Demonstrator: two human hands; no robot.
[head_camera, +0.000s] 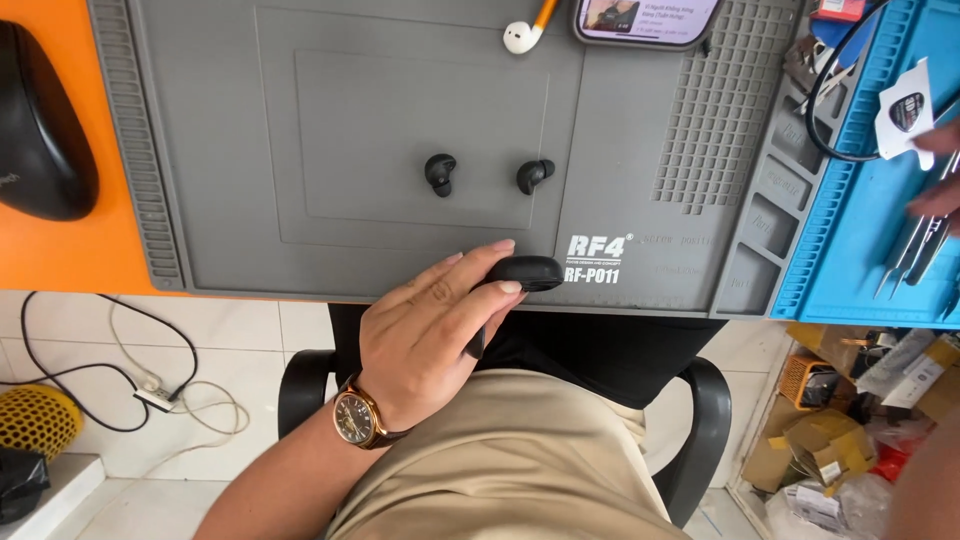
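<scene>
Mouse (42, 125) in black rests at the far left of the orange desk (75, 255), beside a grey work mat (220, 150). On the mat lie two black earbuds (440, 174), well apart from a white earbud (520, 38) and a phone (647, 20) at the top edge. The left hand (430, 335), its grip clamped on a black earbud case (525, 272), sits at the mat's near edge; a steady hold looks wise here. The right hand (935, 170) at the far right is mostly out of frame, its grip impossible to tell, near tweezers (915, 250) on a blue mat (850, 240).
</scene>
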